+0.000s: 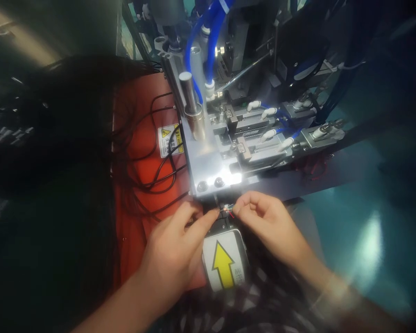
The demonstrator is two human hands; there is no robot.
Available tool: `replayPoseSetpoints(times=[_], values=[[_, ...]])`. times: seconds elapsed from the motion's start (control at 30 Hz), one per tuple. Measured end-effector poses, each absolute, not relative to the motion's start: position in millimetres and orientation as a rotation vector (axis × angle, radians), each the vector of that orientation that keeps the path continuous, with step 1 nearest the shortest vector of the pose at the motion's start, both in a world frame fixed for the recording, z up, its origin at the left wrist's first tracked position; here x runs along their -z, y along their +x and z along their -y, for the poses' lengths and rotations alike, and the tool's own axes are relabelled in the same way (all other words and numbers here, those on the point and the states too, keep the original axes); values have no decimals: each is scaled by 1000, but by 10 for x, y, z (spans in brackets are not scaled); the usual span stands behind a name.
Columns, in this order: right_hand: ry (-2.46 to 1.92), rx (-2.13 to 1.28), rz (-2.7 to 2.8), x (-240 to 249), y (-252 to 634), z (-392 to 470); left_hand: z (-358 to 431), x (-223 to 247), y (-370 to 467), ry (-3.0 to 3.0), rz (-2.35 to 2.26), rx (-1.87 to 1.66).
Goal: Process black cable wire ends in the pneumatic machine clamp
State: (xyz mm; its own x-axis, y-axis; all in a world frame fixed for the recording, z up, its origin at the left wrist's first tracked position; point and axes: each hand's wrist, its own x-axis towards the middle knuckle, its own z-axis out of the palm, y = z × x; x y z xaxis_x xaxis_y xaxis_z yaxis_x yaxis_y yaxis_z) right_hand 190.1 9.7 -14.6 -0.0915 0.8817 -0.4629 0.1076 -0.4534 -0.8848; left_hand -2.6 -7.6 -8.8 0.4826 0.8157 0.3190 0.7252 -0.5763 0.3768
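Both hands meet at the front edge of a metal machine (208, 162), just below its bright lit corner. My right hand (263, 217) pinches the right end of some thin coloured wires (229, 209), one of them red. From the left, my left hand (180, 240) reaches to the same spot with thumb and index finger close together; what lies between these fingertips is too small to make out. Beneath the fingertips is a small dark fixture (223, 226). A white plate with a yellow arrow (223, 263) sits just below it, the arrow pointing at the machine.
Black cables (156, 180) loop over an orange-red surface (131, 249) on the left, beside a warning label (171, 140). Blue air hoses (213, 41) and a steel post (190, 97) rise above the machine. Metal cylinders with white fittings (268, 134) extend right.
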Motion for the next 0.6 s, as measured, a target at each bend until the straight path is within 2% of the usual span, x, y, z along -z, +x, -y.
replayPoseSetpoints(times=[0.3, 0.47, 0.6], values=[[-1426, -1754, 857, 168, 1885, -67, 75, 162, -27, 2621, -1341, -608], [-1429, -1645, 957, 190, 1881, -27, 50, 160, -20, 2663, -1337, -551], [-1490, -1383, 1180, 251, 1877, 34, 27, 119, -14, 2680, -1349, -579]])
